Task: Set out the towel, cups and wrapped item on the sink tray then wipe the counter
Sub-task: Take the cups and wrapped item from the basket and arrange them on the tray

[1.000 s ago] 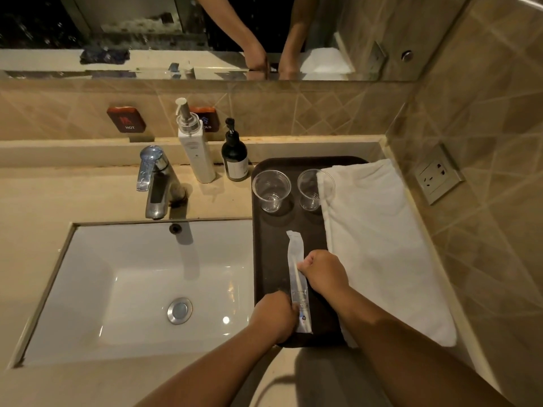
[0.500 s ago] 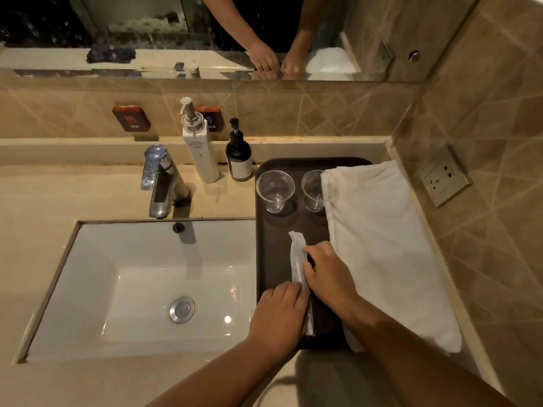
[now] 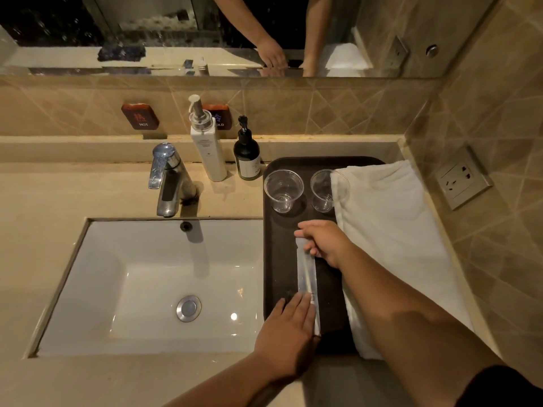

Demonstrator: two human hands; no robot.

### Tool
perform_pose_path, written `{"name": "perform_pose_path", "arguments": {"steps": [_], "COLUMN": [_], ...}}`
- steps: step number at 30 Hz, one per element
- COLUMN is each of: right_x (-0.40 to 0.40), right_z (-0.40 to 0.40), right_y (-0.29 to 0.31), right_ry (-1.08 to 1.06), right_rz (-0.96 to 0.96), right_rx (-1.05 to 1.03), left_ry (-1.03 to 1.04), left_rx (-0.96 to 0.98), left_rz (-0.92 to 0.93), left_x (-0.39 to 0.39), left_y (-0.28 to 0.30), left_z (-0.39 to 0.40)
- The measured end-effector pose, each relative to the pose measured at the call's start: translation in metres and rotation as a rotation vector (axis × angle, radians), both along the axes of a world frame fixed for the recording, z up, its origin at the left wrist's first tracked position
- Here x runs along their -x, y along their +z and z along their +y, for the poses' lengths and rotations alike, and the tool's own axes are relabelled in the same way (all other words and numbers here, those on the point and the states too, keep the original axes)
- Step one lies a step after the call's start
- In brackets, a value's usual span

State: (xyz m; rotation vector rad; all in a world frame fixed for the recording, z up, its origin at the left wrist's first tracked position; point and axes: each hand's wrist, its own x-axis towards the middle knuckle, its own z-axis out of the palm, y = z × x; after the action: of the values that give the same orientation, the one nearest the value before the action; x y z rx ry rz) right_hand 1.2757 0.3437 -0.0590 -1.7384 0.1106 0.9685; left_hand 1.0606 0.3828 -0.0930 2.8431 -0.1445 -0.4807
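A dark tray lies on the counter right of the sink. Two clear plastic cups, one at left and one at right, stand upright at its far end. A folded white towel covers the tray's right side. A long clear wrapped item lies lengthwise on the tray. My left hand rests flat with fingers extended on the item's near end. My right hand pinches the item's far end with curled fingers.
A white sink basin with a chrome tap sits to the left. A white pump bottle and a dark pump bottle stand behind the tray's left corner. A wall socket is on the right wall.
My right hand slid up the wrapped item to its far end. My left hand opened from a fist to flat fingers on the near end.
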Motion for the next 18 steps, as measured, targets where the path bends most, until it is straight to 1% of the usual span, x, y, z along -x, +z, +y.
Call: {"name": "perform_pose_path", "arguments": {"steps": [7, 10, 12, 14, 15, 18], "right_x": [-0.012, -0.008, -0.004, 0.004, 0.008, 0.026], "right_z": [-0.005, -0.01, -0.013, -0.017, -0.02, -0.03], "right_y": [-0.004, -0.001, 0.003, 0.007, 0.009, 0.015], "right_ry": [-0.14, -0.12, -0.076, -0.009, 0.038, 0.263], "right_rz": [0.039, 0.029, -0.024, -0.155, -0.257, -0.671], "right_rx": [-0.059, -0.08, -0.068, -0.044, -0.017, 0.2], "left_ry": [0.055, 0.05, 0.043, 0.052, 0.061, 0.125], "left_rx": [0.068, 0.058, 0.039, 0.022, 0.015, 0.023], "left_rz": [0.047, 0.041, 0.038, 0.021, 0.005, -0.049], "left_x": [0.001, 0.001, 0.0, -0.001, -0.001, -0.003], "left_y": [0.004, 0.006, 0.007, 0.01, 0.011, 0.019], "left_z": [-0.002, -0.002, -0.001, 0.0, 0.001, 0.008]}}
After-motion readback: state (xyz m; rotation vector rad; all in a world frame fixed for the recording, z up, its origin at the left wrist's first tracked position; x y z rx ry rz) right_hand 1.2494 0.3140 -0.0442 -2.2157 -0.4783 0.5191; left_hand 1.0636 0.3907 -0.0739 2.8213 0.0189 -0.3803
